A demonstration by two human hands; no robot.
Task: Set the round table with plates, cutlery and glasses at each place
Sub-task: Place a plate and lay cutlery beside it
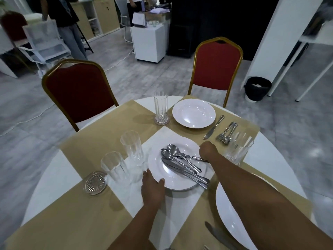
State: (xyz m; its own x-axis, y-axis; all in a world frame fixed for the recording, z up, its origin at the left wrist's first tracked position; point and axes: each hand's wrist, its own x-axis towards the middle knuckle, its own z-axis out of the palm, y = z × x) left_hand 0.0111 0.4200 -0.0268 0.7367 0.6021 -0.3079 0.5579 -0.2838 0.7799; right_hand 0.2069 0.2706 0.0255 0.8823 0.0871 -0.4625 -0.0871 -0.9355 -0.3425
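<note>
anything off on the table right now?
Yes. Spoons and knives lie heaped on the white centre plate, held by left hand and right hand, instead of at places. The round glass coaster sits bare beside two clear tumblers, which stand off it.

**Materials and finish on the table**

The centre plate looks glossy white, like ceramic. The cutlery on it is polished, shiny metal. The glasses are clear with ribbed walls. The placemats look matt tan, like paper or cloth.
</note>
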